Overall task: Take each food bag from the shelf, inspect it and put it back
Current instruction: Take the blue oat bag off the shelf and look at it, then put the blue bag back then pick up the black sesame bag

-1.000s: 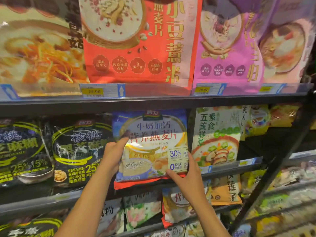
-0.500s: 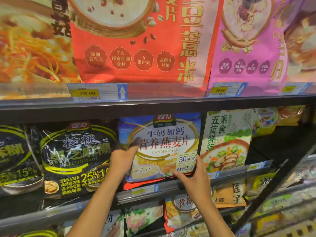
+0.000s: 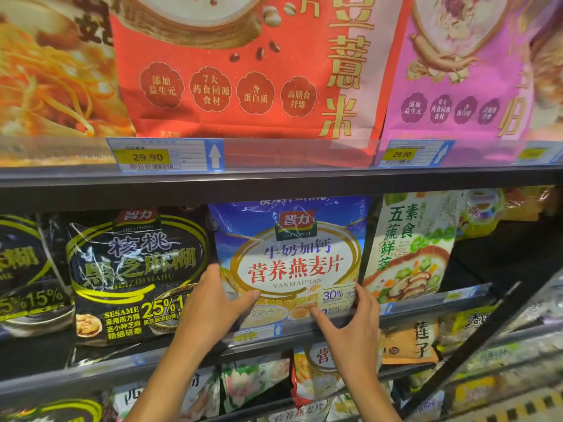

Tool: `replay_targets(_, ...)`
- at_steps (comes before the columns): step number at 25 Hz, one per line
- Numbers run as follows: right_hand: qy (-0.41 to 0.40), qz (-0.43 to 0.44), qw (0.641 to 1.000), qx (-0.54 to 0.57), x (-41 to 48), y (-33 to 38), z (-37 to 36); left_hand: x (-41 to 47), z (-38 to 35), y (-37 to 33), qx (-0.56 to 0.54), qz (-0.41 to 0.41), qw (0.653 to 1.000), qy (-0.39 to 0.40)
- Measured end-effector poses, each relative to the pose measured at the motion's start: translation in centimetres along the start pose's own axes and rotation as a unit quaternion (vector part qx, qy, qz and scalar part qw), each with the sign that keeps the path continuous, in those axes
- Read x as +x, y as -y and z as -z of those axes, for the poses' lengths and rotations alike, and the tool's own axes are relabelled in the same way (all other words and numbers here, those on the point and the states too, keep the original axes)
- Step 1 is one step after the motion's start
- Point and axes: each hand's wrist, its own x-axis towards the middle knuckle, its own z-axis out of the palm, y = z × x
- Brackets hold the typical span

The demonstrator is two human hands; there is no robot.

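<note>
Each thumb lay across the glossy front and the fingers wrapped the side edges: the left hand (image 3: 210,309) pinched the lower left edge of the blue oat bag (image 3: 292,260), the right hand (image 3: 356,327) its lower right corner. To my eye, the job was to keep it upright and level, its base behind the shelf rail (image 3: 420,304), without dragging its neighbours. The bag stood on the middle shelf between a black sesame bag (image 3: 134,269) and a vegetable bag (image 3: 408,248). It looked plump, crinkled and shiny, with red lettering in a gold ring.
</note>
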Motion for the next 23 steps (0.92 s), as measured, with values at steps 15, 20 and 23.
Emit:
replay_targets(15, 0.030, -0.009, 0.999, -0.032, 0.9, 1.1, 1.8, -0.7, -1.1, -1.0, -0.036, -0.021, 0.998, -0.045)
replay_targets(20, 0.069, 0.027, 0.997, -0.031, 0.5, 0.7, 4.2, -2.2, -0.5, -0.7, -0.043, -0.067, 0.995, -0.058)
replay_targets(23, 0.084, 0.051, 0.995, -0.036, -0.6, 0.2, 5.7, -3.9, 0.0, 0.0, -0.034, -0.101, 0.992, -0.065)
